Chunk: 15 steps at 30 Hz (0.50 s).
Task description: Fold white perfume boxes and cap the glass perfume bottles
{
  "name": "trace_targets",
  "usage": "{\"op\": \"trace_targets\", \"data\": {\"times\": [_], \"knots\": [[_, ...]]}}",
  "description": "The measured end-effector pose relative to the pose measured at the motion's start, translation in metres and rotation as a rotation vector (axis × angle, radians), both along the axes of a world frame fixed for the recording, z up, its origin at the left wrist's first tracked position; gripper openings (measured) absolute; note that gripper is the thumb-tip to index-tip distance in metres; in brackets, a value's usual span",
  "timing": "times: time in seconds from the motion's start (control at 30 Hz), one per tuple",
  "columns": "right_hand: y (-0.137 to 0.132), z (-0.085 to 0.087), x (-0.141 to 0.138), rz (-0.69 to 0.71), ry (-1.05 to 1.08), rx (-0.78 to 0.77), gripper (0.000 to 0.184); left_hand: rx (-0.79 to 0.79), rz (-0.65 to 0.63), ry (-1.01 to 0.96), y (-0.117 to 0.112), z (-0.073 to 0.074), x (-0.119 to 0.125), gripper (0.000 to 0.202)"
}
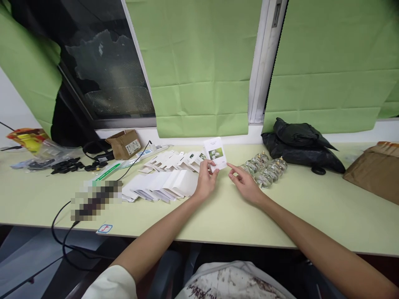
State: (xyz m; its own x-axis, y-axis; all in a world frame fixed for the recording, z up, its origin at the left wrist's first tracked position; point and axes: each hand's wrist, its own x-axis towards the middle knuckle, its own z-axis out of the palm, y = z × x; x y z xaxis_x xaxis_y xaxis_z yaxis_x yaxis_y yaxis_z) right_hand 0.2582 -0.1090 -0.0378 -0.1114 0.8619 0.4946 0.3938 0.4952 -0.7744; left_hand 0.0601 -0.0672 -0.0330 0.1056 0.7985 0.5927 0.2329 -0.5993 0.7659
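Observation:
My left hand (pixel 208 179) pinches the lower left part of a small white paper box (pixel 215 153) with a green-and-white flower picture on its face, held upright above the table. Close to the box's lower right corner is my right hand (pixel 245 182), its index finger stretched toward it and the other fingers loosely bent, nothing in them. Whether that fingertip touches the box I cannot tell. Left of my left hand lie overlapping rows of flat white boxes (pixel 162 185). Clear rounded ornament-like pieces (pixel 264 169) with gold-coloured tips stand in rows beyond my right hand.
Black plastic bags (pixel 304 145) lie at the back right, near a brown paper package (pixel 377 170). At the back left are an open cardboard box (pixel 124 144), a power strip (pixel 152 150) and small black parts (pixel 66 165). A black cable (pixel 57 216) hangs over the front edge.

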Motion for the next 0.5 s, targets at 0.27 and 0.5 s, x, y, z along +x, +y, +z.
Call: {"op": "trace_targets", "data": {"times": [0.27,0.5], "knots": [[-0.0026,-0.0007,0.0011,-0.022,0.075,-0.056,0.05,-0.061,-0.084,0.06,-0.0002,0.0004,0.001,0.02],[-0.0018,0.0009,0.0009,0.005,0.15,-0.123,0.059,-0.07,-0.073,0.006,0.0049,-0.0026,-0.0006,0.05]]}}
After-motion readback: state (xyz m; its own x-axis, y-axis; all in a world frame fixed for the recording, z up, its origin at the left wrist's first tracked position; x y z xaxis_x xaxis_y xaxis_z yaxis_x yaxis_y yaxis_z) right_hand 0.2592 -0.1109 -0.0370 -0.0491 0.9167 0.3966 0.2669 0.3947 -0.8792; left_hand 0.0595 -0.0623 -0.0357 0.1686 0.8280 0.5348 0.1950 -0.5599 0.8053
